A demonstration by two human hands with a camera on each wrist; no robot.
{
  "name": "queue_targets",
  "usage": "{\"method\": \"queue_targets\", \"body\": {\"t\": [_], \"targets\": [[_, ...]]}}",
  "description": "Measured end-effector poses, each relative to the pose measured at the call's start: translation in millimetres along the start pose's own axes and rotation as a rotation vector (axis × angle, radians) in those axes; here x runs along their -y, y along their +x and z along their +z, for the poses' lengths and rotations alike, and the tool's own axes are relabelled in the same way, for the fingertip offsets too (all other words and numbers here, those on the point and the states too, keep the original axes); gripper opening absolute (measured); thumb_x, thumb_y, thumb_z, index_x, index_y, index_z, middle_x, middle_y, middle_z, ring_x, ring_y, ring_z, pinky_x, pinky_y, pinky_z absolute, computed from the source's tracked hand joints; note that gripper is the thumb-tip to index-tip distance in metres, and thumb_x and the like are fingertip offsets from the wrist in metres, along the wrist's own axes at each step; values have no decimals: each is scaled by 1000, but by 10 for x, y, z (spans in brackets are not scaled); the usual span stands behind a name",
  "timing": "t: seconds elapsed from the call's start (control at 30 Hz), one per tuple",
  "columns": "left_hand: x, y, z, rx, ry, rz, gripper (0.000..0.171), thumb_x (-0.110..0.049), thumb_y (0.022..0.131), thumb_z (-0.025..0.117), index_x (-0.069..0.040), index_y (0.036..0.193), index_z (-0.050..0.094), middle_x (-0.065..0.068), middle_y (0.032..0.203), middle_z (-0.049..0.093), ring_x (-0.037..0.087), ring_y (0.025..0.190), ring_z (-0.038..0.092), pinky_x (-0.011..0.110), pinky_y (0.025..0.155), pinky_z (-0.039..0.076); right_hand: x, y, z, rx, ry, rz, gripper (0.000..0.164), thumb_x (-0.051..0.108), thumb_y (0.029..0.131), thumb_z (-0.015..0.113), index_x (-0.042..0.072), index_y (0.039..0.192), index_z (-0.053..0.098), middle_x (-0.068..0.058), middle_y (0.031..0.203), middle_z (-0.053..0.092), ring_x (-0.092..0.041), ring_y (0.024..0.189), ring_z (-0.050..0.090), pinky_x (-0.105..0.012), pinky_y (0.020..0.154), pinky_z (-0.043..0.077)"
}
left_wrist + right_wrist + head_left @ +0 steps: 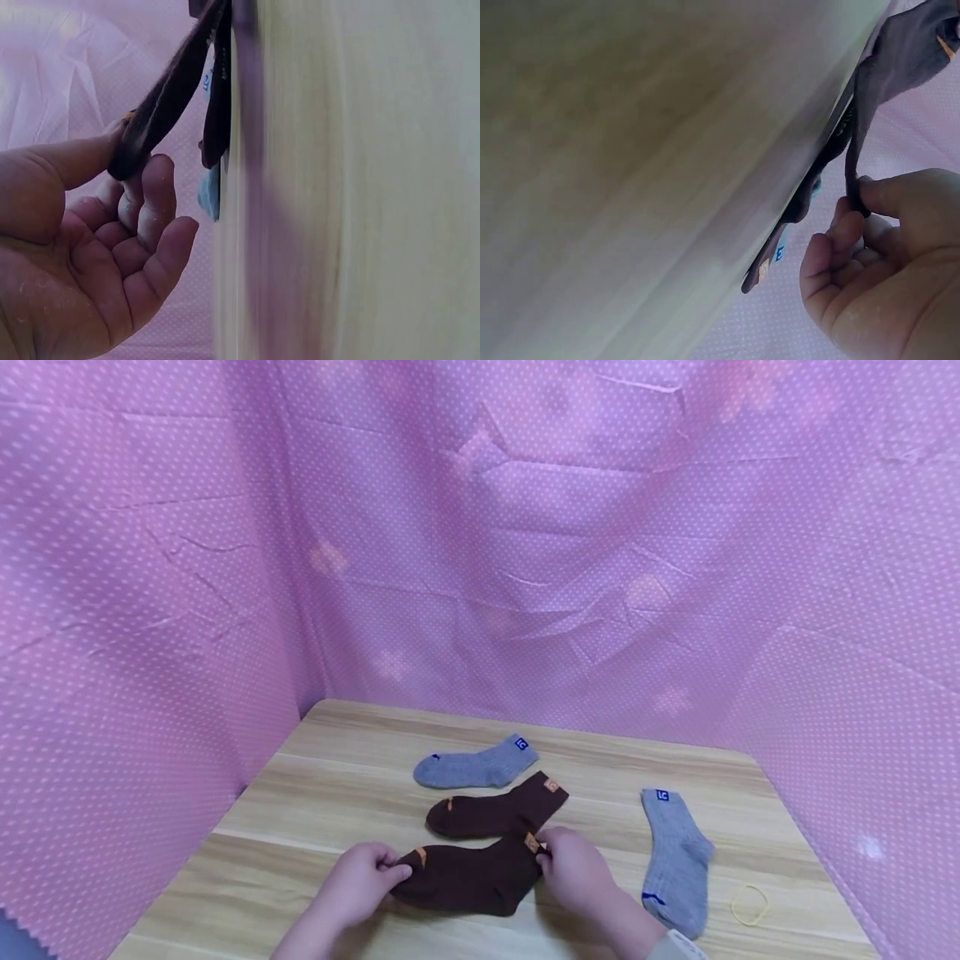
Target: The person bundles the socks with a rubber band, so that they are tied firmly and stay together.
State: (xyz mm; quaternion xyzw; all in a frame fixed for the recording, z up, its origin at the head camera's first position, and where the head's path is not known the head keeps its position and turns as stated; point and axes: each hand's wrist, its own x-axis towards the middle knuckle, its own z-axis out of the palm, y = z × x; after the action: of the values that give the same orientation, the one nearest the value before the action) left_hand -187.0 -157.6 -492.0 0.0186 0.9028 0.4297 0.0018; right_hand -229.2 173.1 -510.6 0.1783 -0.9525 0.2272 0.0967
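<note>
A dark brown sock (468, 877) with orange marks is stretched between both hands near the front of the table. My left hand (358, 883) pinches its toe end between thumb and fingers. At the cuff, beside the orange label, my right hand (577, 868) pinches the fabric. In both wrist views the sock (169, 94) (900, 60) stands partly raised off the tabletop. A second brown sock (487, 814) lies flat just behind it, toe to the left. Farther back is a grey sock (472, 768) with a blue label, lying the same way.
Another grey sock (675, 860) lies lengthwise at the right, cuff toward the back. Beside it is a thin yellow rubber band (750, 905). The wood-grain table (300, 802) is enclosed by pink dotted cloth (525, 568) at the back and sides.
</note>
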Motion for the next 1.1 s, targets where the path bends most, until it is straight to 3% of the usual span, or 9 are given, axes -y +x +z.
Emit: {"method": "queue_targets", "body": {"t": [0.2, 0.37, 0.5, 0.63, 0.8, 1.1], "targets": [[-25, 24, 50, 3, 3, -23, 13, -17, 93, 78, -12, 84, 71, -5, 70, 62, 13, 62, 58, 33, 61, 47, -17, -23, -88, 46, 101, 64, 8, 5, 90, 75, 11, 94, 73, 2, 90, 69, -18, 83, 67, -43, 76, 56], [-62, 74, 86, 55, -3, -24, 17, -18, 99, 71, -10, 85, 67, -1, 69, 62, 16, 60, 62, 34, 57, 48, -27, -51, -229, 80, 209, 138, 12, 5, 88, 72, 15, 84, 65, 6, 74, 59, -12, 68, 55, -34, 63, 47], [-93, 118, 104, 58, 6, -27, 14, -16, 99, 71, -9, 88, 67, -1, 72, 63, 15, 61, 62, 36, 62, 49, -54, -114, -333, 95, 240, 182, 14, 4, 84, 72, 14, 83, 62, 5, 71, 56, -13, 64, 52, -32, 59, 44], [-108, 145, 144, 46, 6, -17, 10, -14, 95, 77, -8, 93, 69, -2, 76, 63, 14, 68, 59, 37, 69, 50, -112, -207, -408, 105, 292, 207, 17, 1, 85, 75, 8, 92, 61, 3, 72, 58, -14, 63, 53, -31, 58, 45], [-132, 162, 219, 43, -4, -1, 14, -15, 91, 81, -9, 95, 70, -3, 78, 63, 13, 72, 58, 37, 72, 51, -237, -355, -475, 161, 369, 233, 33, -1, 88, 78, -1, 114, 57, 0, 74, 63, -15, 63, 57, -31, 59, 48], [-176, 154, 341, 73, -5, 21, 13, -16, 92, 81, -10, 95, 70, -3, 77, 63, 14, 69, 58, 37, 70, 51, -392, -608, -588, 230, 418, 203, 32, 3, 90, 76, 0, 115, 56, 1, 72, 61, -11, 59, 55, -29, 58, 47]]}}
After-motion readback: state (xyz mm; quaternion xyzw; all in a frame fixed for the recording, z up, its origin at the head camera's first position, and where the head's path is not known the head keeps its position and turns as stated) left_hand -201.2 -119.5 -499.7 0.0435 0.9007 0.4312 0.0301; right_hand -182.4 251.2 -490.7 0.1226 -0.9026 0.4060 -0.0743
